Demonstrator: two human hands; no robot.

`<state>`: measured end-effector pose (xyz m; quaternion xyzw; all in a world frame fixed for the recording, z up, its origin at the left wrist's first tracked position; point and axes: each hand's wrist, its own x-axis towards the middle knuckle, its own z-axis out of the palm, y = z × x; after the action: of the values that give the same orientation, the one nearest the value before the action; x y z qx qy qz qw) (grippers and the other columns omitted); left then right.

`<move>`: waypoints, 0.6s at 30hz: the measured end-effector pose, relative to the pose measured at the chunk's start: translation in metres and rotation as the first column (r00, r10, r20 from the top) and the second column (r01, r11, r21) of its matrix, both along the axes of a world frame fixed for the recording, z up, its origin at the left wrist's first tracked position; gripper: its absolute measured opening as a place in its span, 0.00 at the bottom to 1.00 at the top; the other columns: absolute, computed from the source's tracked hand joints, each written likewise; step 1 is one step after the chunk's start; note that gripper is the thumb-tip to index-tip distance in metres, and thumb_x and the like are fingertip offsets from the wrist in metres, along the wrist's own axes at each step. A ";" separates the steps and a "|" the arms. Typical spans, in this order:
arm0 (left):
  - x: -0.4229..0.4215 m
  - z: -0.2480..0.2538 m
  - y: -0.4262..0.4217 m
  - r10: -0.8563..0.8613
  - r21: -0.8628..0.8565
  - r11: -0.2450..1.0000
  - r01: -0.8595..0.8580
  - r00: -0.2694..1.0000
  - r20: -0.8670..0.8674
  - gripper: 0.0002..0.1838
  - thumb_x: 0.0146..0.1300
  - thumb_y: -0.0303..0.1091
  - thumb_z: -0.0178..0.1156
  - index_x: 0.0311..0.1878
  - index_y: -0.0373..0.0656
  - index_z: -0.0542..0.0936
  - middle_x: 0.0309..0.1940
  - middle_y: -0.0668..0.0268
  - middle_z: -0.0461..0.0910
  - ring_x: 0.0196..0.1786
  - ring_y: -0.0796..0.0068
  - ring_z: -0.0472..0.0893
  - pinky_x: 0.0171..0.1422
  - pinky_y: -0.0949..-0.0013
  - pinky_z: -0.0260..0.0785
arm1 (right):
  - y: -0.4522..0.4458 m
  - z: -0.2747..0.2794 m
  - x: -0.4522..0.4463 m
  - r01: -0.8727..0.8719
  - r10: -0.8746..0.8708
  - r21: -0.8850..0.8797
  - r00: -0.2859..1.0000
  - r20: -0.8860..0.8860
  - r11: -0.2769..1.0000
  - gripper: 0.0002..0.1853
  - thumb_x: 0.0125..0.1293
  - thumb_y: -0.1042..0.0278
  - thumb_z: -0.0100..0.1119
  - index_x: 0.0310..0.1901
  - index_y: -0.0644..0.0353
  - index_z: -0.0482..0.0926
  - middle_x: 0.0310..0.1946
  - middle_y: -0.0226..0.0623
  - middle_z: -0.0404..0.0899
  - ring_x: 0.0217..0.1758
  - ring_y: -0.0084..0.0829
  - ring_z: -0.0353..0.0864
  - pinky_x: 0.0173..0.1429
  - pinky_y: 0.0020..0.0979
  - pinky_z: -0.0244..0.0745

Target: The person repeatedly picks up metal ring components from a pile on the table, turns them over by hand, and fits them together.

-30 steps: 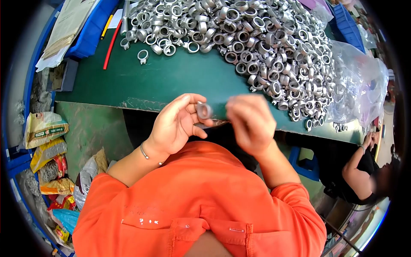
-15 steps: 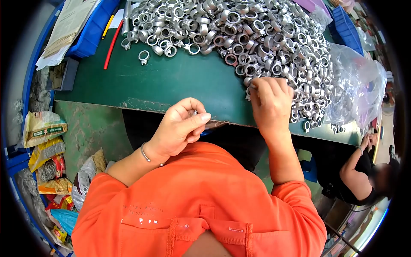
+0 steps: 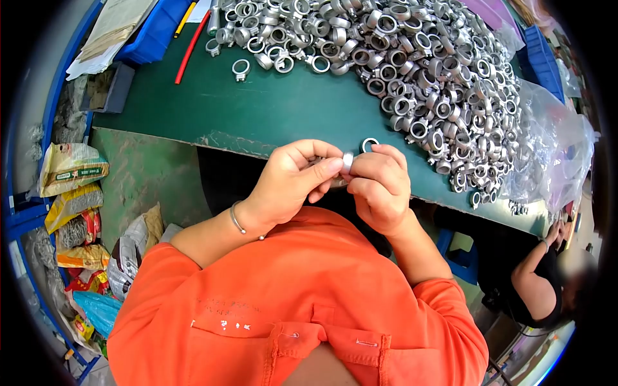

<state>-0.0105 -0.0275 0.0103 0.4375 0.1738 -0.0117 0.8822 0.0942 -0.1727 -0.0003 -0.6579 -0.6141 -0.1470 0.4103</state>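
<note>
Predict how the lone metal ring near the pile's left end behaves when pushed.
The metal ring looks stiff, given its metallic sheen. Seemingly flat on the green tabletop, it would probably slide rather than roll. Its protruding lug might make it swivel.

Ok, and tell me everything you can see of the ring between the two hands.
The ring is a silver-grey band that looks like metal, its outer face bright and smooth. It stands roughly upright, turned edge-on, so its hole is hidden, and part of it is covered. It is held up near the front edge of the green table, between the left hand and the right hand, both of which seem to touch it.
</note>
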 end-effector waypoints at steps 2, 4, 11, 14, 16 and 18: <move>-0.001 0.000 -0.001 0.027 0.074 0.997 -0.026 1.000 -0.003 0.06 0.64 0.29 0.56 0.40 0.36 0.77 0.28 0.70 0.76 0.25 0.88 0.70 0.25 0.85 0.62 | 0.001 -0.004 0.000 -0.040 0.044 0.034 0.990 -0.131 0.999 0.12 0.46 0.86 0.59 0.31 0.59 0.72 0.33 0.35 0.77 0.33 0.33 0.76 0.42 0.36 0.72; -0.003 -0.003 -0.001 -0.002 0.316 0.949 -0.013 0.999 0.049 0.03 0.63 0.25 0.55 0.38 0.37 0.76 0.31 0.69 0.75 0.24 0.87 0.68 0.25 0.83 0.61 | -0.001 -0.008 -0.009 0.020 0.004 0.070 0.944 -0.330 0.997 0.12 0.47 0.88 0.57 0.31 0.60 0.72 0.34 0.38 0.77 0.34 0.33 0.76 0.41 0.34 0.73; -0.007 -0.009 -0.003 -0.006 0.494 0.861 -0.122 0.969 0.249 0.04 0.61 0.26 0.58 0.37 0.37 0.78 0.35 0.70 0.76 0.28 0.87 0.71 0.32 0.82 0.66 | -0.005 -0.003 -0.020 -0.068 0.037 0.002 0.519 -0.854 0.998 0.20 0.58 0.85 0.57 0.49 0.65 0.61 0.48 0.46 0.73 0.43 0.27 0.78 0.38 0.23 0.76; -0.007 -0.008 -0.003 -0.023 0.579 0.803 -0.140 0.964 0.265 0.04 0.60 0.26 0.59 0.38 0.38 0.78 0.34 0.70 0.75 0.28 0.88 0.72 0.32 0.82 0.65 | -0.001 -0.012 -0.021 -0.035 0.204 0.227 0.588 -0.783 0.973 0.22 0.55 0.89 0.58 0.48 0.64 0.60 0.49 0.52 0.72 0.42 0.29 0.79 0.41 0.26 0.78; -0.007 -0.005 -0.005 0.052 0.461 0.874 -0.155 0.972 0.227 0.04 0.59 0.26 0.60 0.38 0.39 0.78 0.33 0.71 0.74 0.28 0.88 0.70 0.32 0.83 0.64 | -0.001 -0.017 -0.020 -0.023 0.188 0.222 0.621 -0.761 0.975 0.22 0.54 0.88 0.60 0.47 0.64 0.61 0.49 0.51 0.72 0.41 0.29 0.79 0.41 0.26 0.78; -0.007 -0.009 -0.004 0.052 0.481 0.861 -0.165 0.969 0.241 0.05 0.59 0.26 0.61 0.37 0.39 0.77 0.32 0.72 0.74 0.28 0.89 0.69 0.32 0.83 0.63 | -0.002 -0.018 -0.019 -0.010 0.171 0.217 0.653 -0.738 0.976 0.22 0.54 0.87 0.61 0.46 0.64 0.62 0.48 0.51 0.73 0.40 0.29 0.80 0.40 0.26 0.78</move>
<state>-0.0179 -0.0318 0.0018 0.6377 0.0971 0.1318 0.7527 0.0749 -0.1744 -0.0185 -0.5849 -0.4038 0.1002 0.6963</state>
